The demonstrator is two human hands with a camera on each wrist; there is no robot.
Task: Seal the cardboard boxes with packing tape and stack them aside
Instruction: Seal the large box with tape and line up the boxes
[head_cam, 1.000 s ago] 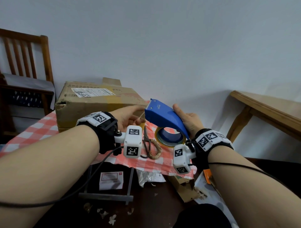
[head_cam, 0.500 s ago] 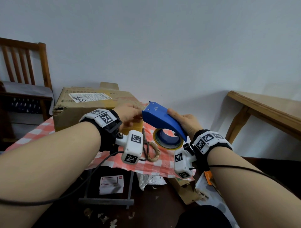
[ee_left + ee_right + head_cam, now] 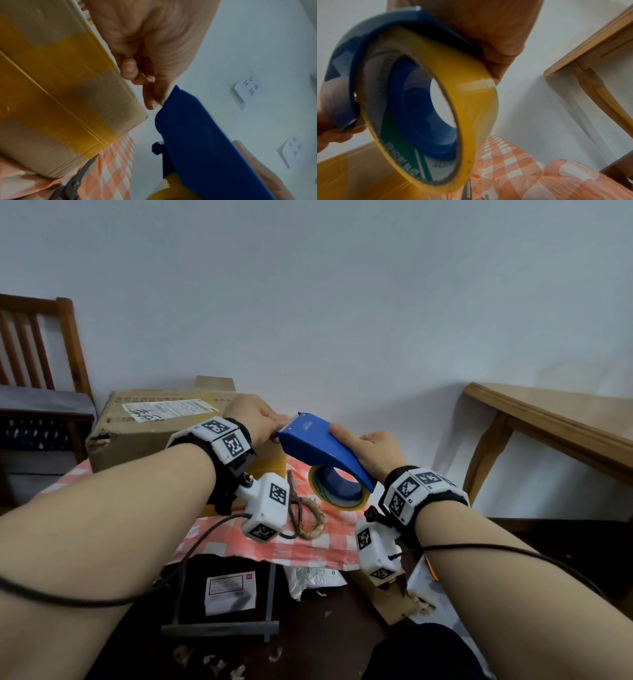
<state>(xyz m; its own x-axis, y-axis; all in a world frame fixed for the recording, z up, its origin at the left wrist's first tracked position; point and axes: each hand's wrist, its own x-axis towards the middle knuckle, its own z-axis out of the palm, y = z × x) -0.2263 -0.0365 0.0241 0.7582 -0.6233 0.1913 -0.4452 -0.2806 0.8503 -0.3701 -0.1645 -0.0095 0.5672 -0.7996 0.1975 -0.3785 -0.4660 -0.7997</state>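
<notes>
Both hands are working the tape dispenser above the worktop's front edge: right hand gripping its body, left hand pinching at the cutter end, probably freeing tape for the cardboard box behind.

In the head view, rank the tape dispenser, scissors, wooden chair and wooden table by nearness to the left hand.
1. Blue tape dispenser: touching the left hand at its front tip.
2. Scissors: on the checkered cloth, just below.
3. Wooden chair: far left.
4. Wooden table: far right; close to the chair's distance, hard to call.
</notes>
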